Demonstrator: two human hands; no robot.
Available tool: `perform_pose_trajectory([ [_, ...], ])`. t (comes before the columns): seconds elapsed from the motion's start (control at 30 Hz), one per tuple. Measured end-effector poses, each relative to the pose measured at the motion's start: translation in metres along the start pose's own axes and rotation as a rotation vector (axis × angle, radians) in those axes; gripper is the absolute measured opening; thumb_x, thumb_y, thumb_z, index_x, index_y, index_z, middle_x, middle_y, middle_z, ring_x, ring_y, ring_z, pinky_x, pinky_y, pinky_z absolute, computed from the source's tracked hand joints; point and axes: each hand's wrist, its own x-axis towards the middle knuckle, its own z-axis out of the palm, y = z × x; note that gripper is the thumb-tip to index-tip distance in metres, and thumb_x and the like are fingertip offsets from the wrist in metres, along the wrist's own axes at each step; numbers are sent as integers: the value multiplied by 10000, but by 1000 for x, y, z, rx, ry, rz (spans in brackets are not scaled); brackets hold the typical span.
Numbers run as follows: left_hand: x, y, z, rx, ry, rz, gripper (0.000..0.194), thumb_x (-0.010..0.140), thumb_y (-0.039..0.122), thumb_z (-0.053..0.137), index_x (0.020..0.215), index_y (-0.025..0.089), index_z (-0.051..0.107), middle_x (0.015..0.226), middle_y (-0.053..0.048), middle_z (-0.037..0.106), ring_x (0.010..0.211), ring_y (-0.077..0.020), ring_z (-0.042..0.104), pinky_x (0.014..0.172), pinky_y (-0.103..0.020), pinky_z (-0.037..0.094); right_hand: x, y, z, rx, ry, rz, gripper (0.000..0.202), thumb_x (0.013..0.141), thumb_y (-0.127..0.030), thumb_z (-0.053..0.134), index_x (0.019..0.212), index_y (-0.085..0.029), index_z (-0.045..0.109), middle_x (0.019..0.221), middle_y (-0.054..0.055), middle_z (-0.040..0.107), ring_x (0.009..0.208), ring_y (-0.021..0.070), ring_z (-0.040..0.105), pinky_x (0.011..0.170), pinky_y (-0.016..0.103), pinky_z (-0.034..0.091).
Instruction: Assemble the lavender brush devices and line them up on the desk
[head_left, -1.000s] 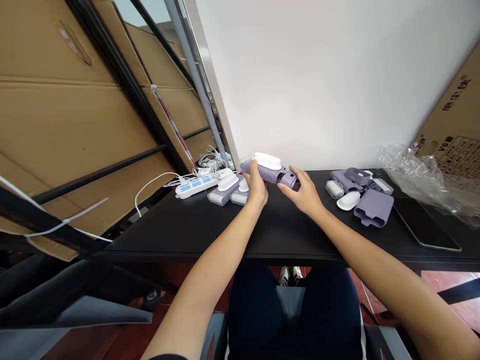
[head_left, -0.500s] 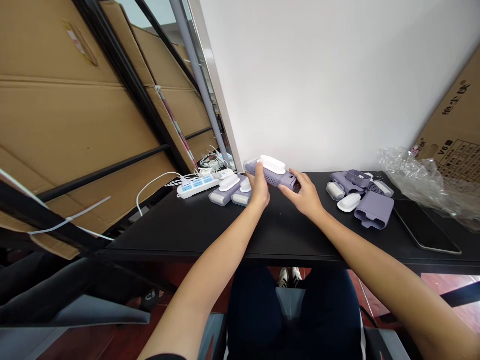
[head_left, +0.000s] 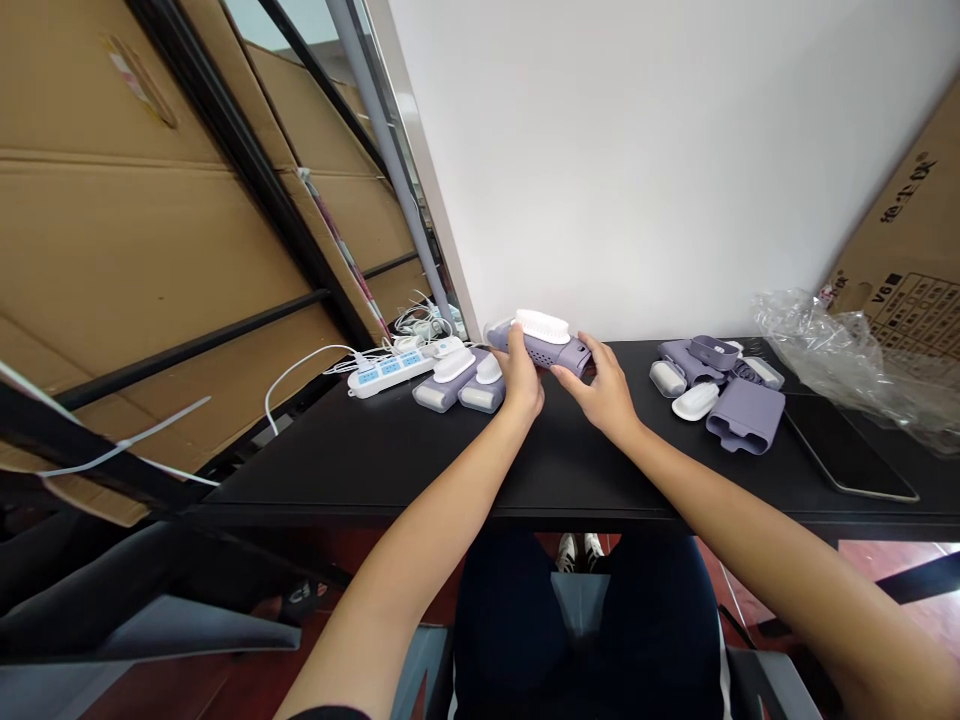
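A purple device [head_left: 559, 352] with a white brush [head_left: 541, 326] on its upper side is held above the black table [head_left: 420, 460]. My left hand [head_left: 521, 375] is wrapped round its left part, thumb against the brush. The fingers and thumb of my right hand [head_left: 604, 385] grip its right end. Left of my hands, two similar purple devices lie side by side, one [head_left: 448, 380] with a white brush on top, the other [head_left: 484, 388] partly behind my left hand.
A white power strip [head_left: 390, 370] with cables lies at the left. At the right are a purple case [head_left: 745, 413], a white brush [head_left: 696, 401], other purple parts, a black tablet [head_left: 847, 445] and clear plastic wrap [head_left: 847, 350]. Cardboard [head_left: 911, 270] leans behind.
The view has shifted slightly. Both hands keep their hold on the purple device, and its right end is turned a little within my right hand's fingers.
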Motion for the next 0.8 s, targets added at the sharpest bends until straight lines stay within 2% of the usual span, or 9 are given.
perform_pose_trajectory([
  [0.4, 2, 1, 0, -33, -23, -81, 253, 909, 416, 641, 1073, 247, 551, 970, -11, 678, 852, -152, 693, 783, -253, 572, 3, -1, -2, 10, -21, -46, 657, 848, -540, 723, 1419, -251, 572, 1343, 138, 620, 1198, 309, 616, 1021, 478, 523],
  [0.63, 4, -2, -2, -38, -54, -86, 265, 902, 430, 654, 1064, 240, 565, 970, -12, 678, 905, -162, 692, 838, -272, 561, 2, 0, -4, -5, -42, -56, 656, 856, -529, 708, 1429, -253, 543, 1356, 141, 593, 1221, 306, 598, 1036, 474, 514],
  [0.8, 5, 0, -3, 23, -87, -86, 305, 891, 429, 674, 1118, 256, 566, 1029, -14, 680, 986, -169, 689, 888, -274, 560, 8, 7, -11, -37, -192, -12, 786, 842, -552, 717, 1515, -244, 452, 1446, 162, 538, 1317, 333, 545, 1078, 499, 477],
])
